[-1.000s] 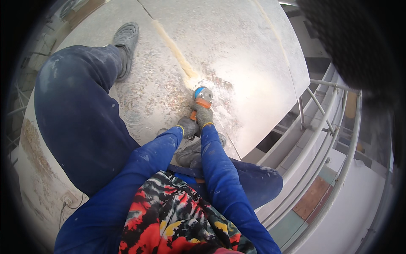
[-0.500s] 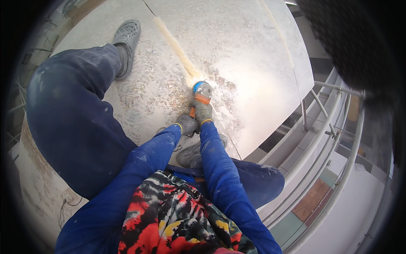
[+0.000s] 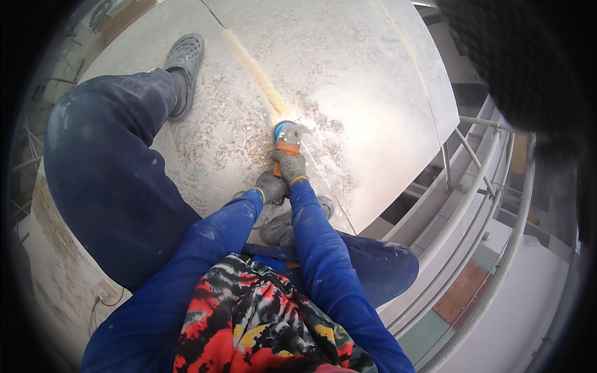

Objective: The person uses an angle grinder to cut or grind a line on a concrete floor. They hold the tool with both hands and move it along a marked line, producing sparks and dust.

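So I'm watching someone lean over a pale slab (image 3: 385, 143) with both gloved hands on an orange grinder (image 3: 288, 147). My read is they're in the middle of grinding down the tan strip (image 3: 255, 68) along the seam (image 3: 319, 169). The strip runs off toward 11 o'clock from the tool; the seam carries on as a thin line toward 5. The grinder's head (image 3: 286, 132) sits right by the strip's near end, but I can't tell if it's spinning or how hard it's pressed.

Grip-wise: right hand (image 3: 291, 166) is wrapped round the orange body behind the head, left hand (image 3: 272, 187) is curled round the tail end at 7 o'clock from the right, the two touching. Some fingers are hidden. The working end pokes out at about 12 o'clock from the grip.

I'd say the next move calls for a firm two-handed hold and a slow, even pass over the strip. Left shoe (image 3: 185, 68) is well apart, at 10 o'clock from the grinder.
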Available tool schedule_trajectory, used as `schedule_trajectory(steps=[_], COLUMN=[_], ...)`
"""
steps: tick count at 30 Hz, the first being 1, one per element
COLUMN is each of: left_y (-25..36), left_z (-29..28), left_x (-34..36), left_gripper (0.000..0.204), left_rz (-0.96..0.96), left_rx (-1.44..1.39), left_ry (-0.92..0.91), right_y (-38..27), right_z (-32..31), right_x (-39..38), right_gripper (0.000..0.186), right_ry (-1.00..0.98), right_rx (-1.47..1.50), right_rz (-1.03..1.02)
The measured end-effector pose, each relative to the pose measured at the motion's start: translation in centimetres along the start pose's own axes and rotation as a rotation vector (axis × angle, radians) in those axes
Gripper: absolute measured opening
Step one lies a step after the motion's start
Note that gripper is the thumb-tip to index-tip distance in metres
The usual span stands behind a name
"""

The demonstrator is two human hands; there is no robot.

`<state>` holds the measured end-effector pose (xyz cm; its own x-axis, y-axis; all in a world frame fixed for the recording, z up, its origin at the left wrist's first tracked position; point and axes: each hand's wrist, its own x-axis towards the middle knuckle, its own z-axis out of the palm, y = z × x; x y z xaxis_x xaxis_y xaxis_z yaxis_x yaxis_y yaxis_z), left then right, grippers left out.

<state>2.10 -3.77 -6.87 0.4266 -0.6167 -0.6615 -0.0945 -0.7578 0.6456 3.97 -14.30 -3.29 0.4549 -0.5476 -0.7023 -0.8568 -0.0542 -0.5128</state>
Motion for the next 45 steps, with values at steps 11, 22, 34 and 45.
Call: schedule_trajectory(steps=[11,22,34,45], left_y=[0.7,1.0,3.4,1.8], left_z=[-2.9,0.4,-4.4,-4.1], left_x=[1.7,2.4,-0.2,-1.3], left_gripper=[0.037,0.036,0.032,0.027], left_rz=[0.004,0.07,-0.104,-0.153], left_rx=[-0.13,-0.049,-0.128,-0.294], left_ry=[-0.048,-0.114,-0.126,-0.053], right_y=[-1.8,0.7,0.5,-0.2], right_z=[-1.0,-2.5,-2.1,-0.3], right_x=[1.6,0.6,1.0,0.5], right_gripper=[0.055,0.047,0.047,0.042], right_ry=[0.062,0.136,0.213,0.117], right_rx=[0.045,0.143,0.399,0.294], right_rz=[0.02,0.085,0.14,0.019])
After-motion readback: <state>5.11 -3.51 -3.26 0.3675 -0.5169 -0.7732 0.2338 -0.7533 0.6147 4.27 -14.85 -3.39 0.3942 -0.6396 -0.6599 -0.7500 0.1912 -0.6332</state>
